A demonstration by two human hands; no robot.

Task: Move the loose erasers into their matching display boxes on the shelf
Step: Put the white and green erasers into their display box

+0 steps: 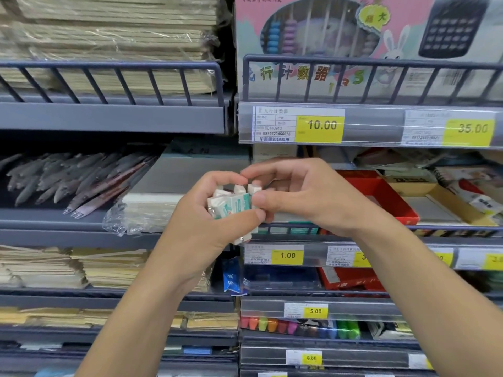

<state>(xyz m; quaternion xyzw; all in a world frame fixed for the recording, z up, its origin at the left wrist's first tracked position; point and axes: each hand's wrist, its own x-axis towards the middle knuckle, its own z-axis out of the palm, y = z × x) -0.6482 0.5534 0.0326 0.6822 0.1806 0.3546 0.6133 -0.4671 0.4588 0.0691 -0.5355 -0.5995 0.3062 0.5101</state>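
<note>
Left hand [217, 210] curled around a bunch of erasers [231, 205], right hand [296, 191] pinching one at the top, probably to sort it for the red box [381, 197] on the right shelf.

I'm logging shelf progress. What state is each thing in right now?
Left hand: curled round a bunch of erasers.
Right hand: fingertips pinching one eraser at the bunch.
Erasers: white with green sleeves, held in front of the shelf, not yet boxed.
Red box: open on the shelf, mostly bare inside.
Yellow box: open, beside the red one.
Pens: lying loose in a pile.
</note>
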